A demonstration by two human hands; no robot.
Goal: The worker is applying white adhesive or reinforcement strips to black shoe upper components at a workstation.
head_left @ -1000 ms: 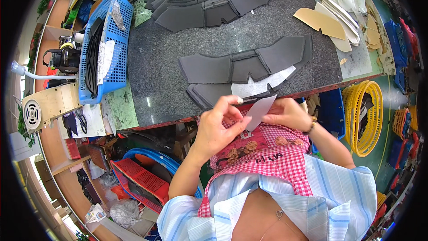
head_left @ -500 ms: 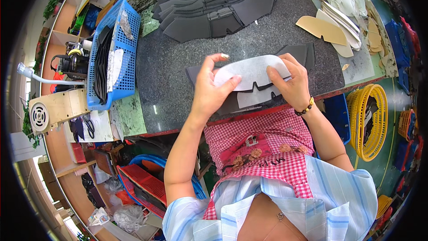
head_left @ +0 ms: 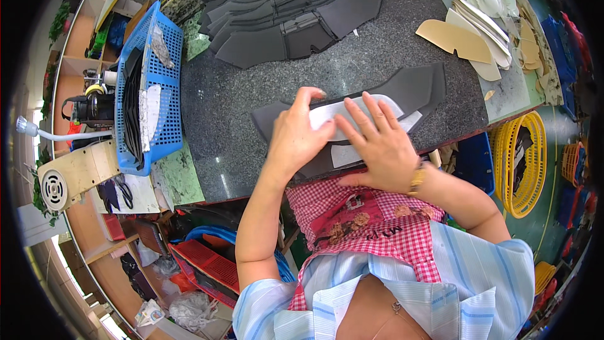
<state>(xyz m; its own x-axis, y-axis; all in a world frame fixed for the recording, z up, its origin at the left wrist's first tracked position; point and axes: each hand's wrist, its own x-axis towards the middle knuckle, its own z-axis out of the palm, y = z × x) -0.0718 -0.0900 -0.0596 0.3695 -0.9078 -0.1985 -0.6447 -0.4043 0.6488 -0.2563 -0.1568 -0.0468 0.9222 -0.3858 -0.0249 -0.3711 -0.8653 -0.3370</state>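
A white rounded sheet piece (head_left: 377, 102) lies over a larger dark grey foam-like piece (head_left: 415, 85) near the front of the worktop. My left hand (head_left: 301, 129) holds the white piece's left end, its thumb on the surface and its index finger bent round by the far edge. Palm down, my right hand (head_left: 384, 151) rests flat across the white piece with its fingers spread. A second white piece (head_left: 344, 156) shows partly beneath my hands on more dark material. The hands hide the middle of both white pieces.
Stacked dark grey pieces (head_left: 358, 9) lie at the back of the dark speckled worktop (head_left: 233, 101). Tan and white cut sheets (head_left: 453, 39) lie at the right. A blue basket (head_left: 165, 97) with black pieces stands left; yellow baskets (head_left: 541, 170) stand low at right.
The white piece has been lowered from a raised, tilted position onto the dark grey piece. My right hand has gone from gripping its right end to lying flat on it.
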